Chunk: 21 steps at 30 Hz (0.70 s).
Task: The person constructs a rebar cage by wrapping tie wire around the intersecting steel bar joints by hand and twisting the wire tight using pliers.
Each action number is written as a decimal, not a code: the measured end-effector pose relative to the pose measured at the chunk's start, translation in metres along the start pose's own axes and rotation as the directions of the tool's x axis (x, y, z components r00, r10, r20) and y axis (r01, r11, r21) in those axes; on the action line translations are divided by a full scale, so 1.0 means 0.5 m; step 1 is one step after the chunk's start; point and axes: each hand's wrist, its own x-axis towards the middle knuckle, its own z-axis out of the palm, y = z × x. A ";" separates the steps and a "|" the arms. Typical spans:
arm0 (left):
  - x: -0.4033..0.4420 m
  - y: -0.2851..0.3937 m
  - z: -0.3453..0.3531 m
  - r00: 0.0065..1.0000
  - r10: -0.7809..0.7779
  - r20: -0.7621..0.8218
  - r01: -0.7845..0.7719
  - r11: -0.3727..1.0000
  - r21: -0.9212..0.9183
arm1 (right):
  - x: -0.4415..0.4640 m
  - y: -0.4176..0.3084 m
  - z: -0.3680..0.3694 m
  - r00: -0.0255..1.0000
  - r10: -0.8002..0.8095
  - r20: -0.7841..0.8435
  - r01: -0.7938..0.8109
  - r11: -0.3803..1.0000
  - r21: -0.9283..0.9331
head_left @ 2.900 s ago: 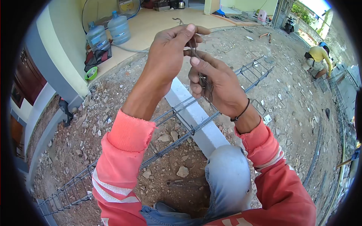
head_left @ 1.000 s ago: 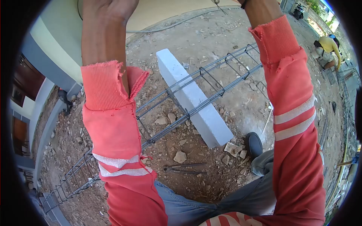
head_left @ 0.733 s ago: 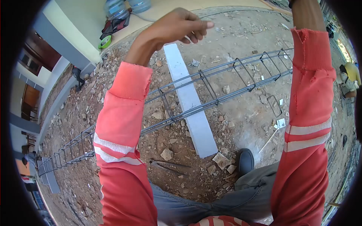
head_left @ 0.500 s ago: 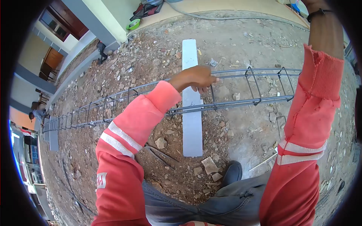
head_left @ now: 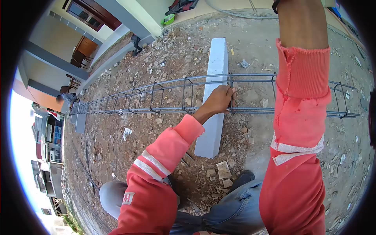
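Observation:
A long rebar cage point(head_left: 172, 110) of thin steel bars and square stirrups stretches across the view above the ground. It passes over a pale, block-shaped beam point(head_left: 213, 135). My left hand point(head_left: 218, 98) is closed around a stirrup point(head_left: 231, 80) beside this beam, its fingertips partly hidden. On the right, my raised right forearm point(head_left: 303, 29) crosses in front of the cage. The right hand itself lies beyond the top edge of the view.
Rubble and broken tile pieces point(head_left: 223, 170) litter the ground near my shoe point(head_left: 243, 179). Another person point(head_left: 68, 99) crouches at the cage's far left end, by more pale blocks point(head_left: 80, 122). A green basin point(head_left: 168, 19) stands near the building.
My left hand has come lower onto the stirrup, and its fingers have closed round it. The view has turned, and my right forearm now stands more upright in front of the cage.

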 end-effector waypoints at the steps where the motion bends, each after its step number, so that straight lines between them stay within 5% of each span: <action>1: 0.003 -0.003 -0.001 1.000 0.007 -0.002 -0.007 1.000 0.002 | -0.001 -0.004 0.006 1.000 0.004 0.017 -0.004 1.000 -0.002; 5: 0.017 -0.021 -0.006 0.999 0.034 0.038 -0.034 0.999 -0.016 | 0.037 0.004 0.025 0.989 0.146 0.015 -0.145 0.987 -0.069; 7: 0.015 -0.021 -0.009 0.998 0.043 0.044 -0.041 0.998 -0.043 | 0.048 0.038 0.053 0.964 0.203 -0.169 -0.242 0.937 -0.254; 9: 0.017 -0.025 -0.023 0.997 0.044 0.071 -0.038 0.996 -0.078 | 0.041 0.063 0.070 0.961 0.227 -0.156 -0.267 0.907 -0.324; 12: 0.019 0.000 -0.071 0.975 0.110 0.193 -0.119 0.992 0.038 | 0.036 0.085 0.066 0.943 0.312 -0.115 -0.327 0.807 -0.492; 14: 0.021 0.029 -0.115 0.971 -0.004 0.240 -0.119 0.860 0.496 | 0.028 0.076 0.077 0.865 0.438 -0.246 -0.502 0.755 -0.422; 15: 0.033 0.037 -0.145 0.968 0.035 0.247 -0.158 0.853 0.497 | 0.029 0.070 0.077 0.875 0.416 -0.250 -0.485 0.746 -0.456; 17: 0.060 0.057 -0.214 0.929 0.356 0.105 -0.370 0.871 0.324 | 0.027 0.055 0.081 0.825 0.461 -0.326 -0.565 0.661 -0.494; 19: 0.027 0.154 -0.288 0.897 0.441 -0.034 -0.441 0.884 -0.154 | 0.024 0.034 0.103 0.819 0.461 -0.341 -0.573 0.634 -0.519; 21: -0.012 0.237 -0.353 0.844 0.526 -0.103 -0.488 0.677 -0.551 | 0.030 0.028 0.122 0.777 0.533 -0.335 -0.628 0.623 -0.467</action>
